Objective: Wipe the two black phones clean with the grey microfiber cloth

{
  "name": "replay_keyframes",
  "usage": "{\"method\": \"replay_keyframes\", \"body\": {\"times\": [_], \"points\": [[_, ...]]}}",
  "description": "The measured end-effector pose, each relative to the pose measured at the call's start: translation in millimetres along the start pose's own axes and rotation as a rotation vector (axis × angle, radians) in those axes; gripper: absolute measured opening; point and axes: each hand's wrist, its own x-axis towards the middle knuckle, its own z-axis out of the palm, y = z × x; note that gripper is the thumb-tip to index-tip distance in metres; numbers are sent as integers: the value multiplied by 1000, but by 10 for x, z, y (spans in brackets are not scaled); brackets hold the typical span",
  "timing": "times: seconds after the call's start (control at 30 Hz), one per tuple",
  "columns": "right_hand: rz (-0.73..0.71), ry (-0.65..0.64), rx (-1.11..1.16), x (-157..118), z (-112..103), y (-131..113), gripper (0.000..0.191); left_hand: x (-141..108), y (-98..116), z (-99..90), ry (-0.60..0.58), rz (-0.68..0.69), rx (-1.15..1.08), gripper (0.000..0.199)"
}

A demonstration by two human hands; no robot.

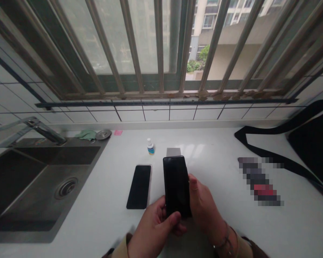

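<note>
While both hands, left (pixel 157 225) and right (pixel 204 208), grip the upright black phone (pixel 177 184) above the counter (pixel 97 200), I see a second phone (pixel 139 187) lying to its left.

The bare left hand (pixel 157 227) comes in from the lower left, fingers curled and thumb bent inward across the front, its wrist ringed by a tan sleeve cuff (pixel 121 247). The bare right hand (pixel 204 208) angles in from the lower right, thumb pointing up and forward, thin bracelets (pixel 226 238) around its wrist. Both hands are closed in a grip, close beside each other.
</note>
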Motion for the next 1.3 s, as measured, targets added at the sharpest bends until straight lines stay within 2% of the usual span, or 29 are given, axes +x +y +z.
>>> {"method": "replay_keyframes", "body": {"times": [0.1, 0.23, 0.37, 0.53, 0.6, 0.7, 0.77, 0.8, 0.9, 0.97, 1.0, 1.07, 1.13, 1.23, 1.3], "points": [[21, 71, 85, 97, -165, -37, 80, -14, 14, 4, -91, -70, 22, 59], [122, 141, 138, 196, -326, -41, 81, -27, 30, 46, -201, -146, 66, 55], [122, 110, 72, 222, -331, -15, 78, -46, 64, 81, -209, -156, 87, 55], [132, 157, 30, 229, -292, 14, 77, -50, 61, 85, -222, -159, 97, 52], [142, 164, 56, 241, -283, 50, 75, -39, 46, 80, -215, -145, 82, 56], [157, 122, 33, 274, -266, 124, 61, -44, 68, 61, -190, -134, 87, 69], [165, 114, -35, 304, -258, 170, 51, -79, 139, 26, -93, -102, 232, 72], [164, 124, -70, 320, -259, 189, 48, -106, 191, -2, -4, -60, 371, 69], [126, 168, -148, 362, -271, 229, 43, -187, 366, -127, 381, 169, 925, 50], [92, 178, -196, 379, -279, 251, 41, -212, 456, -235, 636, 297, 1203, 47], [82, 181, -220, 386, -279, 260, 40, -211, 485, -289, 709, 333, 1314, 50], [77, 188, -268, 399, -275, 277, 38, -188, 514, -382, 748, 320, 1506, 60], [81, 192, -331, 415, -269, 285, 37, -151, 519, -439, 728, 213, 1639, 70], [95, 179, -483, 439, -267, 280, 35, -95, 527, -453, 715, 37, 1725, 75], [101, 178, -588, 449, -273, 270, 32, -54, 542, -437, 706, -1, 1727, 73]]}}
